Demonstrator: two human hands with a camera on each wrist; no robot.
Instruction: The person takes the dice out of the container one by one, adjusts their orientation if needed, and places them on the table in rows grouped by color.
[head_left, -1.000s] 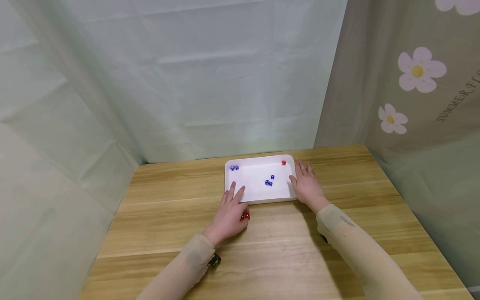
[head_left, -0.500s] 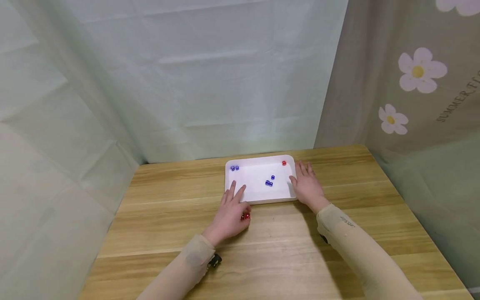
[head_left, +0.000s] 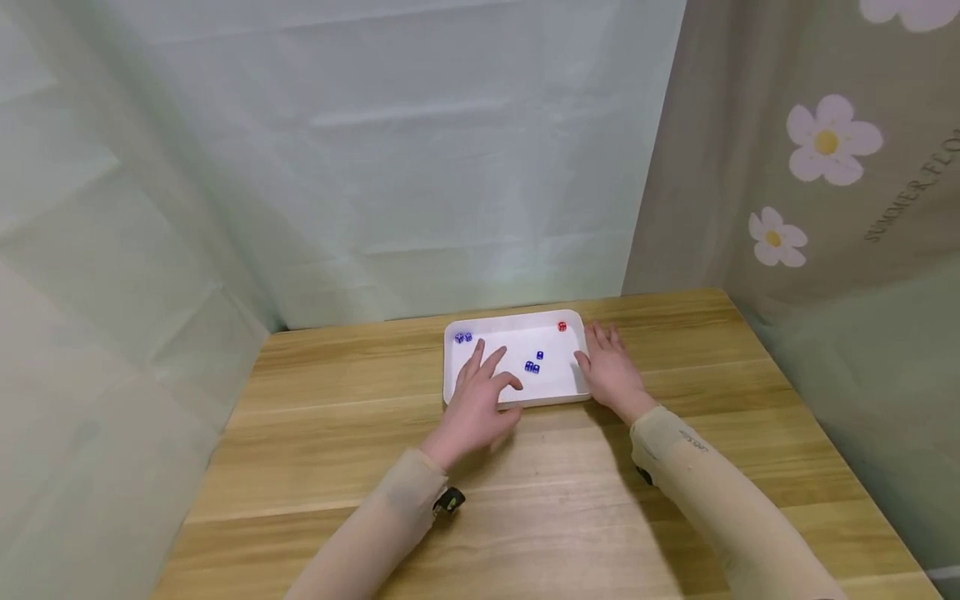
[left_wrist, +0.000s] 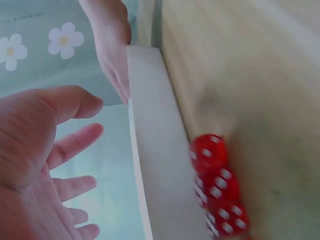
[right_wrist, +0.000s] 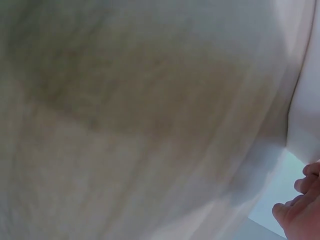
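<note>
Pale cloth (head_left: 450,167) backs the table (head_left: 585,500). Left grip (head_left: 477,410), spread, hovers near red dice (left_wrist: 218,185) beside the tray (head_left: 558,383); right grip (head_left: 612,373), fingers straight, rests against its right end.

A tray (head_left: 510,333) lies near the far edge of the tabletop (head_left: 592,500). In its far left corner are two dice (head_left: 460,338); near its far right corner, one die (head_left: 562,327); just right of its middle, three dice (head_left: 529,367). A row of dice (left_wrist: 217,187) lies outside the tray's near wall.
</note>
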